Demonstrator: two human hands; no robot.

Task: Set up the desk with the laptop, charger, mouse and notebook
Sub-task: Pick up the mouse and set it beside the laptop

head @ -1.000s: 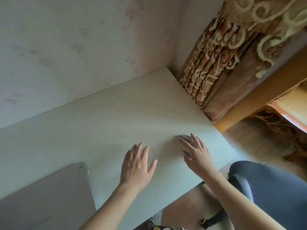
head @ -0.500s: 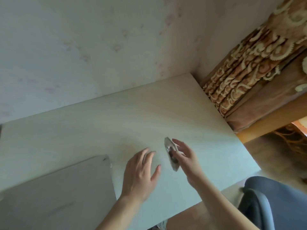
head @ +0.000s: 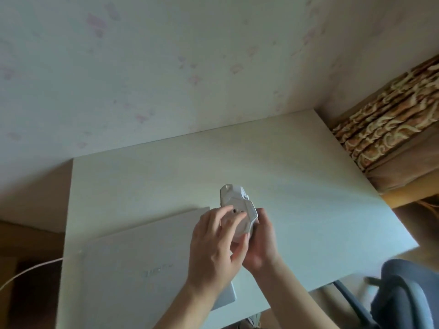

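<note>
White plastic faces us: the mouse [head: 237, 210] is off the desk [head: 308, 210] and turned belly-up, where a second ago it lay flat under the right hand [head: 261, 248] near the desk's right edge. We now cradle it from below in that right hand, fingers curled round its side, while the left hand [head: 213, 252], earlier resting flat on the desk, has come across and presses fingertips [head: 228, 210] to the underside beside two small dark spots. We judge this a check of the switch before the mouse is set down. Behind the hands, the closed laptop [head: 147, 264] lies on the desk's left half, a white cable [head: 31, 269] running off past its left edge. No notebook is in view, so that part looks undone.
</note>
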